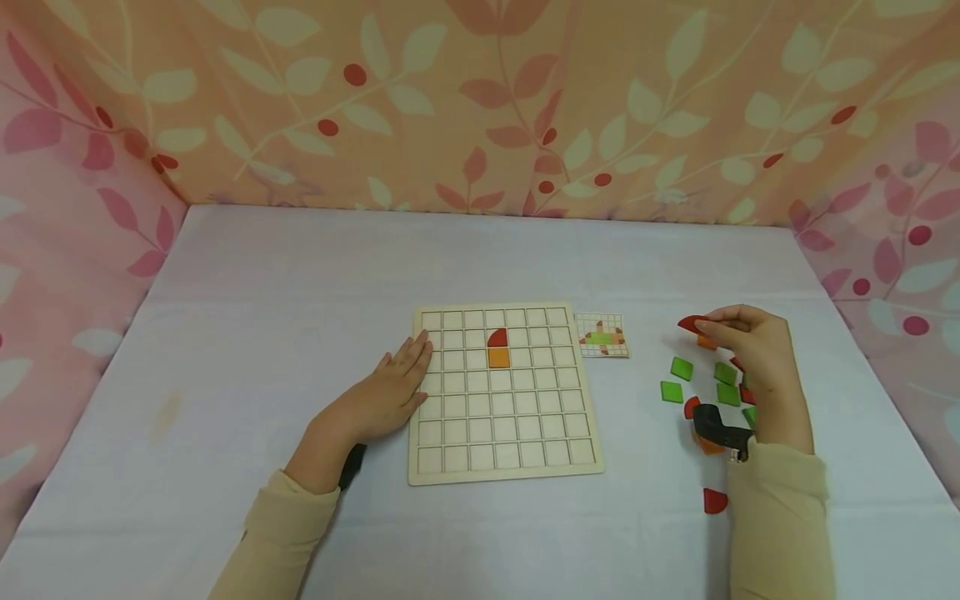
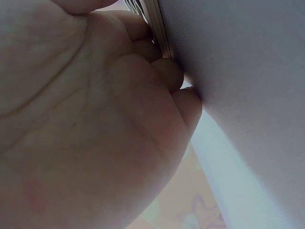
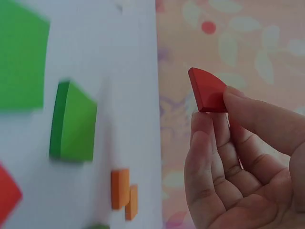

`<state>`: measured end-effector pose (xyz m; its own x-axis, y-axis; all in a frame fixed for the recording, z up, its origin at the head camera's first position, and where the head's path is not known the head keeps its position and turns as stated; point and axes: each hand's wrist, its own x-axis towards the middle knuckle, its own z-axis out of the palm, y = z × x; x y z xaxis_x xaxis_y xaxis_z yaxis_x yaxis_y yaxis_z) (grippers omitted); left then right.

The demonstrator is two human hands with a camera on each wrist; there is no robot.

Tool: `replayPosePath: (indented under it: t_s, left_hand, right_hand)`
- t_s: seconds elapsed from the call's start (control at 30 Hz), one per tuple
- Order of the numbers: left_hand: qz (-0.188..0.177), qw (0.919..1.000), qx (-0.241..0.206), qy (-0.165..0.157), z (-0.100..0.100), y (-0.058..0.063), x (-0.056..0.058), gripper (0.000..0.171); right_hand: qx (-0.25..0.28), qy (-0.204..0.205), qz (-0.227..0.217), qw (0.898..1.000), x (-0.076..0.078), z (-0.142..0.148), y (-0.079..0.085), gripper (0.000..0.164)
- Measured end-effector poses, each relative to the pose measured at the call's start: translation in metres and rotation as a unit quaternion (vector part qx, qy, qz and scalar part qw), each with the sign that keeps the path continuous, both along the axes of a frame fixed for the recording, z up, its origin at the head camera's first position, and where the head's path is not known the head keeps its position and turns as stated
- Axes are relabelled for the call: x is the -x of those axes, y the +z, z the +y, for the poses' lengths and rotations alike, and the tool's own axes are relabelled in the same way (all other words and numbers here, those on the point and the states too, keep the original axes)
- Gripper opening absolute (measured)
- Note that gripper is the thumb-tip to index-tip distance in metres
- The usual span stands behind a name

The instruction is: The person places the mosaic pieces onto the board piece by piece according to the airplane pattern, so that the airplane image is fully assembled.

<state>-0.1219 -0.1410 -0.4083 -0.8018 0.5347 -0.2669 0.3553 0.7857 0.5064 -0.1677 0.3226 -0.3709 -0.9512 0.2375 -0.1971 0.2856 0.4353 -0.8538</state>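
A pale wooden grid board (image 1: 495,429) lies on the table, with a red quarter-circle tile (image 1: 498,338) directly above an orange square tile (image 1: 498,357) in its cells. My left hand (image 1: 381,395) rests along the board's left edge, fingers extended; the left wrist view shows the fingertips against the board edge (image 2: 158,21). Off to the right, my right hand (image 1: 759,343) pinches another red quarter-circle tile (image 3: 208,90) between thumb and fingers, raised above the table. Beneath and around that hand lie loose tiles, some partly hidden by the hand and wrist.
A small pattern card (image 1: 602,336) lies by the board's upper right side. Several green square tiles (image 1: 682,368) are scattered right of it, among red and orange ones. One red tile (image 1: 715,501) lies nearer the front. Floral curtains (image 1: 480,108) surround the white table (image 1: 300,267).
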Motion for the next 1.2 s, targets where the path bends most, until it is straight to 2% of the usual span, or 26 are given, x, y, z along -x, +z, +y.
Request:
replayPosePath:
  t_s: [0.17, 0.23, 0.47, 0.67, 0.93, 1.2]
  left_hand:
    - [-0.003, 1.0, 0.0, 0.002, 0.0, 0.001, 0.0, 0.064]
    - [-0.005, 1.0, -0.001, 0.003, 0.0, 0.002, -0.001, 0.064]
    - [0.004, 1.0, 0.002, 0.007, -0.003, 0.001, -0.003, 0.064]
    - [0.003, 1.0, 0.001, 0.001, 0.0, 0.002, -0.001, 0.064]
    - [-0.001, 1.0, 0.008, -0.004, 0.003, 0.001, 0.001, 0.065]
    - [-0.006, 0.9999, 0.011, 0.002, 0.001, 0.004, 0.0, 0.066]
  right_hand:
    - [0.033, 0.029, 0.043, 0.998, 0.001, -0.025, 0.009, 0.013]
    - [0.029, 0.044, 0.059, 0.997, 0.002, -0.033, 0.011, 0.01]
    - [0.02, 0.104, 0.091, 0.99, 0.006, -0.064, 0.014, 0.019]
    - [0.022, 0.118, 0.083, 0.989, 0.005, -0.084, 0.014, 0.017]
    - [0.01, 0.155, 0.085, 0.984, 0.006, -0.113, 0.01, 0.026]
    - [0.072, 0.196, 0.076, 0.975, 0.008, -0.147, 0.001, 0.023]
